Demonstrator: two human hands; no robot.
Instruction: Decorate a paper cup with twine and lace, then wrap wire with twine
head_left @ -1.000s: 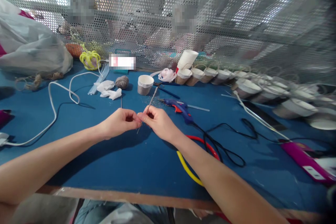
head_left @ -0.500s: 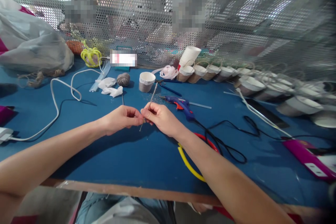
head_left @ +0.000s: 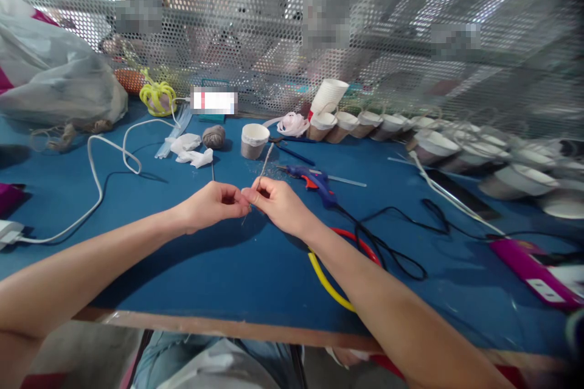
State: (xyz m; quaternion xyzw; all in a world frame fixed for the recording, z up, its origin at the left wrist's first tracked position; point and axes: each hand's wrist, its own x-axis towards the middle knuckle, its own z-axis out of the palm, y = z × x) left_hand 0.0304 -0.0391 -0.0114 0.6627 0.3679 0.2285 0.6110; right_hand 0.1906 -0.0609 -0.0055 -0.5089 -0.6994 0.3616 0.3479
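Observation:
A thin, twisted grey-brown cord [head_left: 266,160] runs between my two hands, which meet over the blue table. My left hand [head_left: 223,200] pinches near its lower end, fingertips touching those of the other hand. The thumb and fingers of my right hand [head_left: 274,199] are closed round the cord, and its upper part sticks out away from me. Just beyond the cord stands a small white-rimmed cup [head_left: 254,141] wrapped in grey-brown material. To the right of it lies a blue glue gun [head_left: 314,181] with a red trigger and a clear glue stick.
A ball of grey yarn [head_left: 214,137] and white scraps [head_left: 195,157] lie behind my left hand. Rows of wrapped cups [head_left: 513,182] fill the right side. A black cable [head_left: 387,211] and purple power strip [head_left: 533,273] lie at right. A perforated metal screen [head_left: 264,24] borders the back.
Both hands stay almost in place, with the fingertips shifting slightly left and closer together. Less of the cord's lower end stands out clearly below the fingers.

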